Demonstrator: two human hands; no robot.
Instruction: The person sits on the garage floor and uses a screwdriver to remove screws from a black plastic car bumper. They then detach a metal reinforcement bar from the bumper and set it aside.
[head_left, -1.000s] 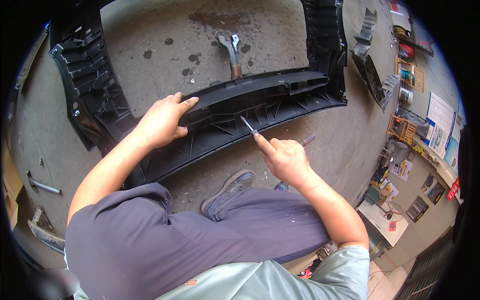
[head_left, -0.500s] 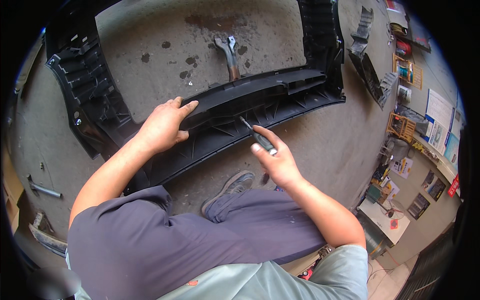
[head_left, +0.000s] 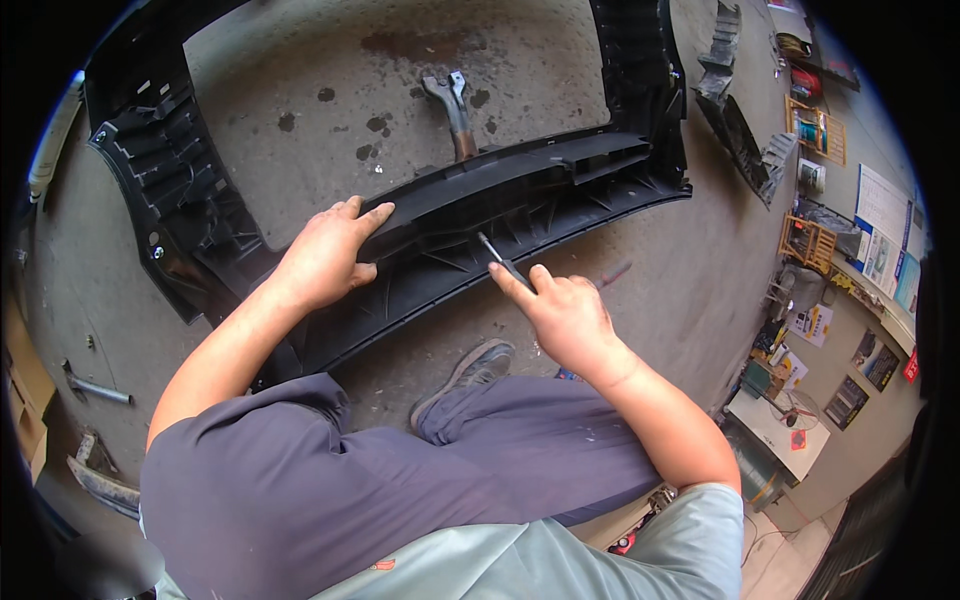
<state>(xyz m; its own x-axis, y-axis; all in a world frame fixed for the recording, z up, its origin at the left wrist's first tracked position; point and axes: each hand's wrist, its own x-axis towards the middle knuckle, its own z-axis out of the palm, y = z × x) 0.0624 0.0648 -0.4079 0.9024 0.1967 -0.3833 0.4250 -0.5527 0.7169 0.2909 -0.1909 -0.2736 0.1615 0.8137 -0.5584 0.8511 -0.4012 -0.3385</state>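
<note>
A large black plastic bumper frame (head_left: 560,180) lies on the concrete floor in front of me. My left hand (head_left: 325,255) presses flat on its near bar, fingers spread over the edge. My right hand (head_left: 565,315) grips a screwdriver (head_left: 497,255), forefinger along the shaft, and the tip touches the ribbed inner side of the bar. My knees and a grey shoe (head_left: 470,375) are just below the bar.
A metal wrench-like bracket (head_left: 453,110) lies on the floor inside the frame's opening. More black plastic parts (head_left: 740,110) lie at the right. Shelves, papers and boxes (head_left: 850,240) line the right edge. A metal rod (head_left: 95,385) lies at the left.
My right hand has shifted a little left and forward along the bar with the screwdriver. My left hand stays pressed on the bar.
</note>
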